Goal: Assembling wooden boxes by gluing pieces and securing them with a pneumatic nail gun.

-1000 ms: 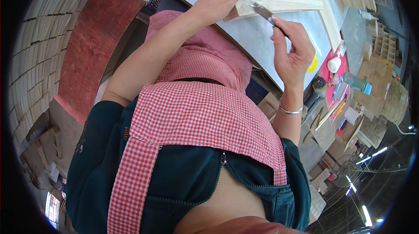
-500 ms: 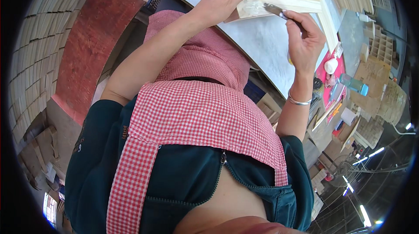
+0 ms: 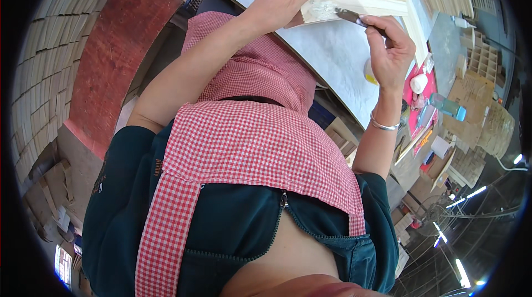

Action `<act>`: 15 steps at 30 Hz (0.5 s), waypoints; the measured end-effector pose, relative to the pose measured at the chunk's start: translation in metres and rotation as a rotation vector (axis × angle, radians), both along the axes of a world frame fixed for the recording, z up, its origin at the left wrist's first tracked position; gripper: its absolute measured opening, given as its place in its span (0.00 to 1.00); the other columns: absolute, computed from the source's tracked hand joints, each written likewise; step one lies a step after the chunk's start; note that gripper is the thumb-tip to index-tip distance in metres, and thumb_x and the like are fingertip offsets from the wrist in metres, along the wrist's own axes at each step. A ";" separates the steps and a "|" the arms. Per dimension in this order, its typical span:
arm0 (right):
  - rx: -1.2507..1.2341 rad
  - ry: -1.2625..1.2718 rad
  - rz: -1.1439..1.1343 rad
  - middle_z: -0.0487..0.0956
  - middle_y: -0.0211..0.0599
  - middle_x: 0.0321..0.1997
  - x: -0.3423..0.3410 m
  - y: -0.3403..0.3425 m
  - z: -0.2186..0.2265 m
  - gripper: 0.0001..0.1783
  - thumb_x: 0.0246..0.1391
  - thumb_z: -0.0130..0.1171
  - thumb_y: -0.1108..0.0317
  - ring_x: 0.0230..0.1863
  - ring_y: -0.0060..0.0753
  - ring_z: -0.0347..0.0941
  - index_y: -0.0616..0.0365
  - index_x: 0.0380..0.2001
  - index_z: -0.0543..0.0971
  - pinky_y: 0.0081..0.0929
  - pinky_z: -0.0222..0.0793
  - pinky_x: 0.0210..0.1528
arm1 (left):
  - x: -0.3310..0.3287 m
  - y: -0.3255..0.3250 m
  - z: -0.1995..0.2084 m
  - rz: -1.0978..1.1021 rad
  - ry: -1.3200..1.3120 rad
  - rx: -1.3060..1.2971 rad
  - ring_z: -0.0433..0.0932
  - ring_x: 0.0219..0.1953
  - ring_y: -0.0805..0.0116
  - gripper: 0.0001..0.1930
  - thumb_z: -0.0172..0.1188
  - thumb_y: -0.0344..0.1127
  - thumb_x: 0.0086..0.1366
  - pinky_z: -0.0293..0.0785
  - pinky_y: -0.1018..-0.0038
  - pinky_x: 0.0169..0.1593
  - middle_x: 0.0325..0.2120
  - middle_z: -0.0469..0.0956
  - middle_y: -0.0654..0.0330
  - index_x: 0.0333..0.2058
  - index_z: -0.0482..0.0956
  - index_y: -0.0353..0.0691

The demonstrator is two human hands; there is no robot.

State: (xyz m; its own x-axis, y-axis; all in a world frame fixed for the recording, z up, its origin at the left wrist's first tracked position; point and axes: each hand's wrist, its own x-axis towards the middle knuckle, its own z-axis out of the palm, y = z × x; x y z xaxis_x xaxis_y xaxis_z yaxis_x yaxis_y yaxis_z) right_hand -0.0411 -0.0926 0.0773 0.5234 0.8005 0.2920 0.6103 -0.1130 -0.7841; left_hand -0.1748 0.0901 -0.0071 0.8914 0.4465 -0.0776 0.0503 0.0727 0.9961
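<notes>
The left hand (image 3: 280,4), closed with its thumb on top, grips the left end of a pale wooden piece (image 3: 366,2) by the near edge of a grey-white tabletop (image 3: 327,64). A whitish smear (image 3: 321,10) (wet-looking) marks the wood's side. At its right is the tip of a dark flat tool (image 3: 349,16), pinched between thumb and curled fingers of the right hand (image 3: 392,50). Past the tabletop's right edge: a blue-capped bottle (image 3: 445,105)

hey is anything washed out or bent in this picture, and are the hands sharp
Head view, lower right: tube lights glare white; head view, left: the red board looks bowed by the fisheye; head view, top: left hand and right hand look fairly sharp.
</notes>
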 end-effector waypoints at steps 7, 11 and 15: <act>0.006 0.032 0.071 0.83 0.33 0.34 -0.005 0.007 0.000 0.14 0.51 0.55 0.86 0.32 0.21 0.70 0.64 0.37 0.86 0.15 0.64 0.36 | 0.001 0.001 -0.003 -0.005 -0.014 0.018 0.74 0.23 0.74 0.22 0.45 0.48 0.79 0.75 0.82 0.28 0.26 0.77 0.59 0.35 0.77 0.36; 0.023 0.057 0.052 0.83 0.31 0.31 -0.005 0.011 -0.003 0.15 0.48 0.55 0.86 0.29 0.21 0.69 0.63 0.35 0.87 0.14 0.63 0.34 | 0.000 0.000 0.002 -0.010 -0.003 -0.025 0.74 0.24 0.75 0.21 0.44 0.48 0.79 0.74 0.82 0.28 0.26 0.76 0.60 0.38 0.77 0.35; 0.007 0.030 -0.030 0.83 0.30 0.31 0.003 0.008 0.000 0.15 0.48 0.55 0.86 0.29 0.21 0.69 0.63 0.35 0.87 0.14 0.63 0.34 | -0.001 -0.001 0.006 -0.002 0.032 -0.011 0.73 0.24 0.76 0.22 0.44 0.47 0.80 0.70 0.82 0.29 0.26 0.76 0.60 0.46 0.79 0.32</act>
State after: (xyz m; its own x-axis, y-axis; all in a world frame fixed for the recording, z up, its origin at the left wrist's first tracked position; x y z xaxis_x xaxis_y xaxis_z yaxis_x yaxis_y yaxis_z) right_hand -0.0382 -0.0842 0.0777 0.5560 0.7819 0.2819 0.5832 -0.1253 -0.8026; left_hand -0.1760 0.0890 -0.0012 0.8893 0.4438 -0.1106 0.0819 0.0833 0.9931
